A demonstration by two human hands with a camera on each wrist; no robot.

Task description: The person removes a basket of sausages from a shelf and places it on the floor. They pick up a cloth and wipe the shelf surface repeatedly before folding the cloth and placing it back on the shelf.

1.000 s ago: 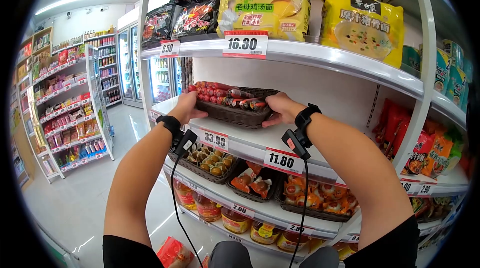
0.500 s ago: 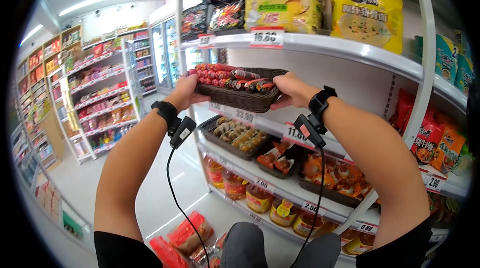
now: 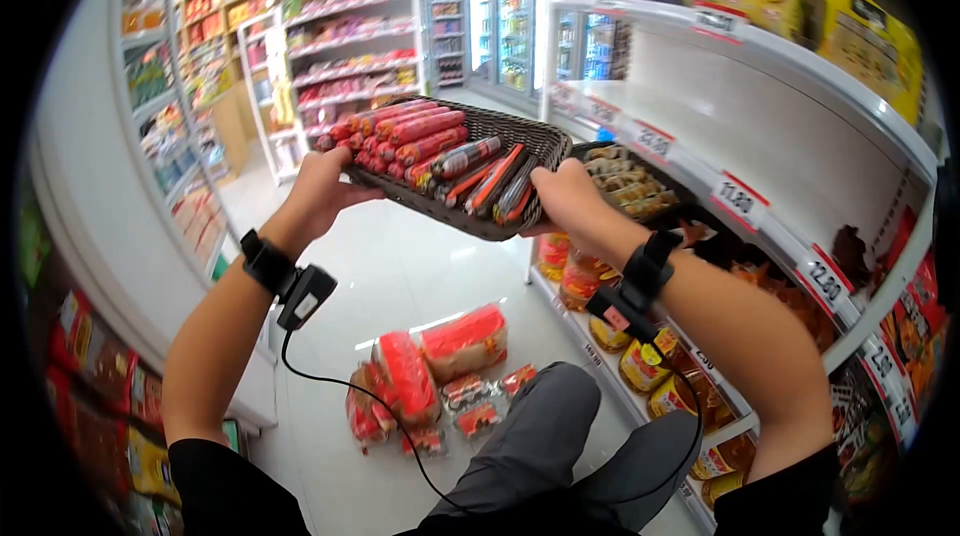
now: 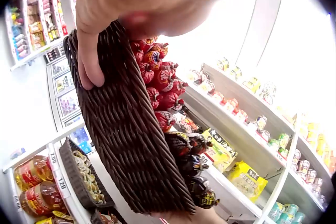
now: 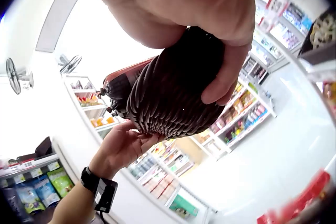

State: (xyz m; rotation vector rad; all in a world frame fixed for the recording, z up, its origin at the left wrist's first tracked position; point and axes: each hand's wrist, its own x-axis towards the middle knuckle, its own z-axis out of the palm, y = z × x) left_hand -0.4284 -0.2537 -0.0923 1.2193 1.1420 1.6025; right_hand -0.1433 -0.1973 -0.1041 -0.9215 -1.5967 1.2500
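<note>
In the head view, a dark brown wicker basket (image 3: 520, 126) is held up in front of the body, away from the shelf. It is loaded with red-wrapped sausages (image 3: 430, 124) and some dark-wrapped ones (image 3: 470, 158). My left hand (image 3: 322, 184) grips its left end, and my right hand (image 3: 575, 198) its right end. From the left wrist, the curled left fingers show against the basket's woven wall (image 4: 126, 129), with red sausage ends (image 4: 164, 79) beside it. The right wrist view shows the right thumb and fingers around the other end (image 5: 173, 92).
On the floor lie red packages (image 3: 464, 341) and several small packets, close to the bent knees (image 3: 540, 426). The shelving on the right carries another basket (image 3: 630, 181) and jars (image 3: 645, 366). A white panel (image 3: 110, 186) stands at left.
The basket has come off the shelf, up and toward the body, held in both hands. The view has turned left and down, bringing the floor packages further into sight.
</note>
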